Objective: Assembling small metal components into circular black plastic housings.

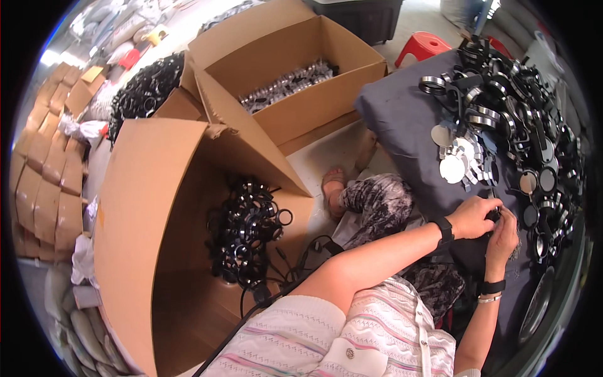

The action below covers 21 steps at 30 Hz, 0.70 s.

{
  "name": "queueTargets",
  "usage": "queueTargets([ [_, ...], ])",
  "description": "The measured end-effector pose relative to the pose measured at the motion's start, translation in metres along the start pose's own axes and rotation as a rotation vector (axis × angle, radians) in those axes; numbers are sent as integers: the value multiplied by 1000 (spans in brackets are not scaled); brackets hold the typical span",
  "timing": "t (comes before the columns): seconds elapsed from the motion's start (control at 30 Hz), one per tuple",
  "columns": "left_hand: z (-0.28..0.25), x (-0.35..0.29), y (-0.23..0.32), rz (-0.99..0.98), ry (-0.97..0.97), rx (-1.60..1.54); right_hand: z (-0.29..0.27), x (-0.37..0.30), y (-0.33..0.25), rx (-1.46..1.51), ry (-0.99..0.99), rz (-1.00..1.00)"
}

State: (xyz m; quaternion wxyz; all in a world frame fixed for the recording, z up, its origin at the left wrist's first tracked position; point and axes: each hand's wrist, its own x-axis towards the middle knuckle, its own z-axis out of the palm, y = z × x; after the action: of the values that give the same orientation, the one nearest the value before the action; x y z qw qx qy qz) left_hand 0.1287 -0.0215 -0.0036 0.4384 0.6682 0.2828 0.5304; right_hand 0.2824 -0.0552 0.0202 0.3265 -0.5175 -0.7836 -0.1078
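My left hand (pixel 472 218) and my right hand (pixel 502 239) are together over the grey-covered table (pixel 402 125). Fingers of both hands close around a small black piece (pixel 494 215), mostly hidden between them, so its kind does not show. Just beyond lies a loose heap of round silvery discs (pixel 453 168) and small strips. Along the right side of the table spreads a large pile of black round-headed parts with handles (pixel 524 119), some with shiny silver rims. A black band sits on each wrist.
At my left a tilted cardboard box (pixel 144 188) holds a heap of black rings (pixel 245 232). Behind it, another open carton (pixel 314 113) contains clear-wrapped items. A red stool (pixel 421 45), a black bin (pixel 358 19), stacked cartons (pixel 53 163) and sacks (pixel 81 333) stand around.
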Motion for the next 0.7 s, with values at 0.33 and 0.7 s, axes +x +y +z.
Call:
queueTargets([
  [0.33,5,9,10,47,-65,-110,-5,-7,7,10,67,28],
  [0.7,5,8,-1,-318,-160,-371,-9,1,-17,44,185,50],
])
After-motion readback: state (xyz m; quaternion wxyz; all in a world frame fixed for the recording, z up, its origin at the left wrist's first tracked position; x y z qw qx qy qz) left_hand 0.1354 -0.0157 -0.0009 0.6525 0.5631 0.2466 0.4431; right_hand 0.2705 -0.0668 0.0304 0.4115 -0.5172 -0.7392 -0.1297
